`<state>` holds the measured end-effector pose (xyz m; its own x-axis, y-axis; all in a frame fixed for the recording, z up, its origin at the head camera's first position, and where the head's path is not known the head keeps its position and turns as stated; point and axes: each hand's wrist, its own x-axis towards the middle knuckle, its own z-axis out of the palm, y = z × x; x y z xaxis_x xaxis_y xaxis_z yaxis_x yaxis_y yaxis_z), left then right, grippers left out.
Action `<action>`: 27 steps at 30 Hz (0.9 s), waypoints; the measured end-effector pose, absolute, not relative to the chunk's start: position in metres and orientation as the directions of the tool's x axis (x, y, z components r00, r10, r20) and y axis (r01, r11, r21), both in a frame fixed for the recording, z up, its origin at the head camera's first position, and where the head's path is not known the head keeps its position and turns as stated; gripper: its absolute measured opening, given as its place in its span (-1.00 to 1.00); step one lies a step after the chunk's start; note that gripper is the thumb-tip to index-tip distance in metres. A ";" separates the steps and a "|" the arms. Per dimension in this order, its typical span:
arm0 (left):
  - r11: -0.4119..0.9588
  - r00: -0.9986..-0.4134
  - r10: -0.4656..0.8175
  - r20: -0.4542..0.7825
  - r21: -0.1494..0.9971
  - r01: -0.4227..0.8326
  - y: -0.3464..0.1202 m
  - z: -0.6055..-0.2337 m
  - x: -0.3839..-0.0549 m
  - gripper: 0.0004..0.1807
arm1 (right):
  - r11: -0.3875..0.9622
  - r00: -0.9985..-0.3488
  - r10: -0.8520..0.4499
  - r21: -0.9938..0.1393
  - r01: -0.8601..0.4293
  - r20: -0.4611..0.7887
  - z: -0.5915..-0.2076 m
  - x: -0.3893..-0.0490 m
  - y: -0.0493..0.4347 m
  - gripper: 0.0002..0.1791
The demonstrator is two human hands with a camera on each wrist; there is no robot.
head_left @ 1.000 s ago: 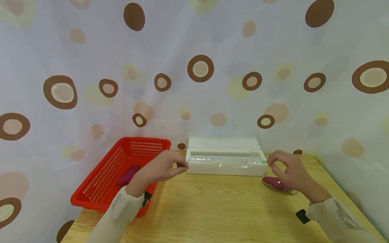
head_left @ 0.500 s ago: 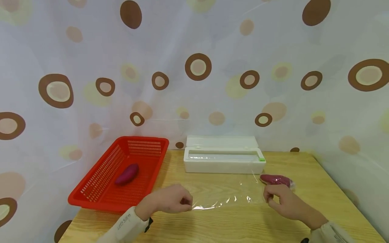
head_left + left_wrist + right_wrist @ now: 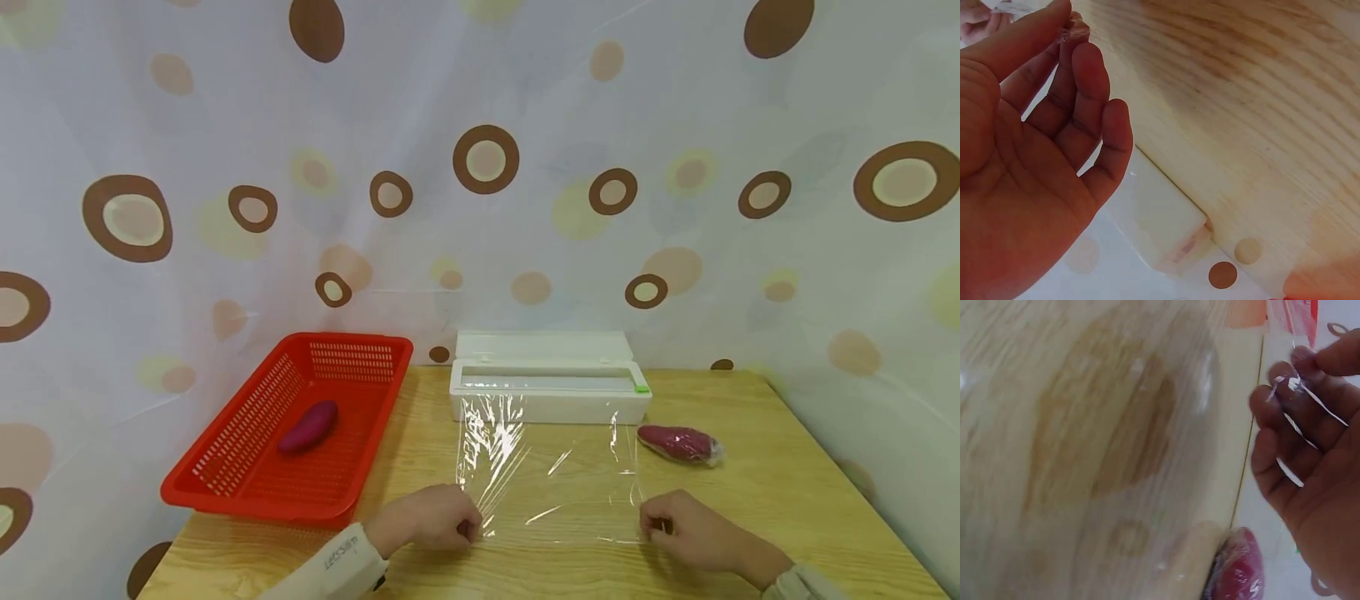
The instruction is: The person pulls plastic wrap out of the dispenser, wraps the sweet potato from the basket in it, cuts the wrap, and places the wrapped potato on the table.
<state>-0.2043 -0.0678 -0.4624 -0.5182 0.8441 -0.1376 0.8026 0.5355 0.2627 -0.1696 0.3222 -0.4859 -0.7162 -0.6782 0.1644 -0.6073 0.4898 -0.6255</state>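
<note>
A sheet of clear plastic wrap (image 3: 547, 475) stretches from the white dispenser box (image 3: 551, 408) toward the front of the table. At its near left corner my left hand (image 3: 438, 518) pinches the film between thumb and index finger; the left wrist view shows the film bunched at those fingertips. My right hand (image 3: 693, 533) pinches the near right corner, and in the right wrist view glossy film lies over its fingers (image 3: 1285, 387). The box lid (image 3: 543, 345) stands open at the back. A wrapped purple sweet potato (image 3: 678, 443) lies right of the box.
A red plastic basket (image 3: 360, 467) stands on the left with one unwrapped purple sweet potato (image 3: 309, 427) inside. Behind the wooden table (image 3: 570, 575) hangs a dotted curtain (image 3: 420, 100). A green slider (image 3: 642, 389) sits at the box's right end.
Both hands have moved from the box front toward the near side of the table, drawing the film out into a wide sheet. The box, basket and sweet potatoes stay in place.
</note>
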 end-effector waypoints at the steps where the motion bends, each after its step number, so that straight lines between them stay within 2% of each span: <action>1: 0.545 -0.526 0.838 -0.142 0.259 0.798 -0.068 -0.463 -0.205 -0.80 | 0.470 -0.715 -0.682 -0.657 -0.589 0.153 -0.487 -0.170 0.323 -0.74; 7: 0.564 -0.544 0.826 -0.147 0.218 0.797 -0.069 -0.465 -0.205 -0.77 | 0.367 -0.684 -0.728 -0.818 -0.443 0.044 -0.494 -0.175 0.331 -0.69; 14: 0.576 -0.558 0.817 -0.143 0.193 0.794 -0.070 -0.468 -0.203 -0.77 | 0.418 -0.679 -0.733 -0.760 -0.498 0.042 -0.501 -0.181 0.330 -0.89; 22: 0.567 -0.548 0.824 -0.145 0.247 0.786 -0.081 -0.466 -0.200 -0.81 | 0.467 -0.692 -0.720 -0.774 -0.426 -0.053 -0.503 -0.182 0.330 -0.74; 27: 0.505 -0.523 0.849 -0.067 0.390 0.770 -0.091 -0.428 -0.198 -0.85 | 0.483 -0.698 -0.714 -0.766 -0.425 -0.063 -0.503 -0.181 0.331 -0.72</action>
<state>-0.1981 -0.0913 -0.4284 -0.5235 0.8494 -0.0670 0.7699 0.5052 0.3899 -0.1813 0.3312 -0.5026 -0.6976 -0.7138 -0.0628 -0.4251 0.4829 -0.7656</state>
